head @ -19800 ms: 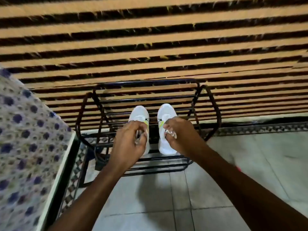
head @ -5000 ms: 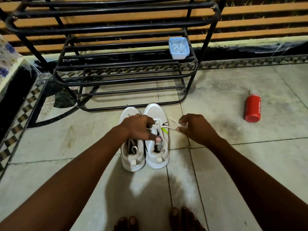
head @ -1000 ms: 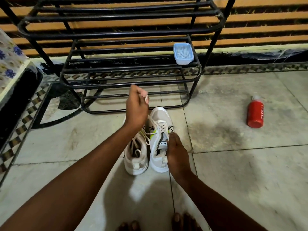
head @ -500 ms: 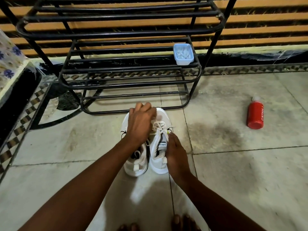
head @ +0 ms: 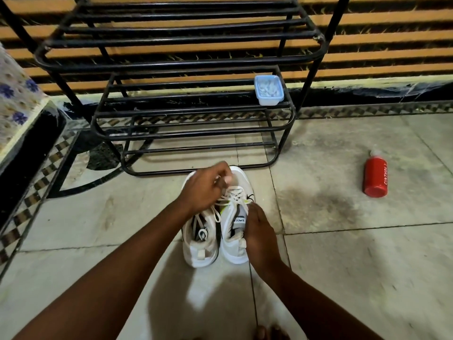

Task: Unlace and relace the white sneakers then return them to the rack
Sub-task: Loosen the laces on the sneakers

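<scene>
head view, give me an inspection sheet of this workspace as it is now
surface: tiled floor, darker patch at right
job's things: two white sneakers side by side before the black rack; right one's lace partly threaded
clutter: red bottle lying on floor; blue tub on rack
hands: left hand pinches lace; right hand holds right sneaker's side
cables: nothing seen
surroundings: striped wall, patterned cloth at left

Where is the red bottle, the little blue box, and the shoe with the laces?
red bottle (head: 375, 176), head view, middle of its body.
little blue box (head: 269, 90), head view, its front rim.
laced shoe (head: 234, 244), head view, its heel side.
</scene>
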